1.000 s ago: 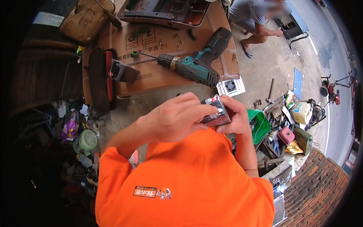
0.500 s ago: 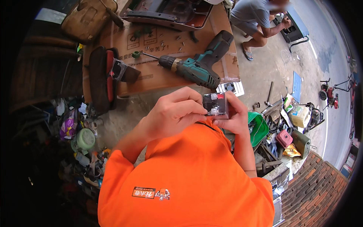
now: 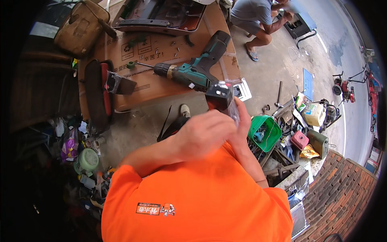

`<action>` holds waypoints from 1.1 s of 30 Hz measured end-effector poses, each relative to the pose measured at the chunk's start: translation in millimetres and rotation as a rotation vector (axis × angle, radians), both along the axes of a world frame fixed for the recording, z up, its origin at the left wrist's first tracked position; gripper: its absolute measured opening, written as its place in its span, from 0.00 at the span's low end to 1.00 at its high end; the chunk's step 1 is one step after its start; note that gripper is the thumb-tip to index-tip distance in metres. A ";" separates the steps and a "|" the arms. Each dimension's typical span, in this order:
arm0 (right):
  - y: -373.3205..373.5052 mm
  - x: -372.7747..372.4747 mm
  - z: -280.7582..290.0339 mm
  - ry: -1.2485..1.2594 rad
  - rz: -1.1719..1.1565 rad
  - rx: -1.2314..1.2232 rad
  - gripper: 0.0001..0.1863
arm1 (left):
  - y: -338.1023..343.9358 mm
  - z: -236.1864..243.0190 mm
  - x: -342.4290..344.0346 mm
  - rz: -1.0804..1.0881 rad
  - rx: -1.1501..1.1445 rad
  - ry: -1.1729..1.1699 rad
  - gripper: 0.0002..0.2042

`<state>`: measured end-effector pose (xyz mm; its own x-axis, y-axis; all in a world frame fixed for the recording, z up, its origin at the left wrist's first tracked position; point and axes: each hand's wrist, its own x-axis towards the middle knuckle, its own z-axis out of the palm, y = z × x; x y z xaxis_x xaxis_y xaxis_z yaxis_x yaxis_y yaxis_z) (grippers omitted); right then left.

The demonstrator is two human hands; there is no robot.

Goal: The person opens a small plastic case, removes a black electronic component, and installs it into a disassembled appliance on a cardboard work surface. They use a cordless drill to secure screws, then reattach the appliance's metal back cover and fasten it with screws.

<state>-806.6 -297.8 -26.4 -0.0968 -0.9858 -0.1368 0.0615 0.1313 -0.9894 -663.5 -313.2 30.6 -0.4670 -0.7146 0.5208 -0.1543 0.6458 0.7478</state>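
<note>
A small black box (image 3: 219, 98) with a red side sits upright in front of me. Clear plastic wrap (image 3: 233, 111) hangs below it, stretched between it and my hands. My right hand (image 3: 243, 123) grips the box from its right side, fingers partly hidden behind it. My left hand (image 3: 207, 131), slightly blurred, is closed just under the box against the wrap; its fingertips are hidden. Beyond the box, a teal and black cordless drill (image 3: 193, 68) lies on the cardboard surface (image 3: 141, 94).
A brown pouch (image 3: 82, 28), an opened metal casing (image 3: 161, 18), a dark case with red trim (image 3: 100, 90) and loose screws lie on the cardboard. To the right stand a green bin (image 3: 266, 133) and piled tools. Another person (image 3: 256, 24) crouches at far right.
The box has tilted upright and moved up and left in view. My left hand has dropped from its face to below it, by the wrap. The whole view has shifted.
</note>
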 end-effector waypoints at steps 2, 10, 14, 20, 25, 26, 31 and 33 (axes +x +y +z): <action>-8.4 -1.5 -4.5 0.326 0.005 -0.026 0.29 | 26.8 -7.6 -29.8 -0.146 -0.022 -0.024 0.12; 12.3 -36.5 -20.0 -0.333 0.002 0.109 0.31 | 13.9 -1.6 -19.5 -0.270 0.203 -0.109 0.06; 23.6 -56.6 -27.6 -0.335 -0.089 0.084 0.29 | 2.9 4.1 4.2 -0.236 0.311 -0.337 0.08; 36.2 -64.5 -42.9 0.090 -0.107 -0.079 0.30 | 2.8 -25.9 -37.9 0.030 0.918 0.156 0.28; 33.1 -78.9 -18.2 0.181 0.022 0.029 0.24 | -0.4 -49.4 -51.7 -0.041 1.088 0.310 0.30; 32.9 -83.0 2.3 0.142 0.057 0.096 0.18 | 2.1 -49.3 -52.4 -0.023 1.102 0.318 0.29; 26.1 -93.6 0.4 0.523 0.130 -0.143 0.15 | 5.9 -56.4 -51.2 0.054 0.985 0.190 0.26; 24.8 -91.8 4.2 0.510 0.133 -0.166 0.15 | 6.6 -53.0 -51.4 0.085 0.967 0.129 0.26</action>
<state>-898.5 -273.0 -22.2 0.0164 -0.9984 0.0536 -0.4375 -0.0553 -0.8975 -714.9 -306.6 -22.4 -0.3745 -0.8888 -0.2641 -0.0520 -0.2643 0.9630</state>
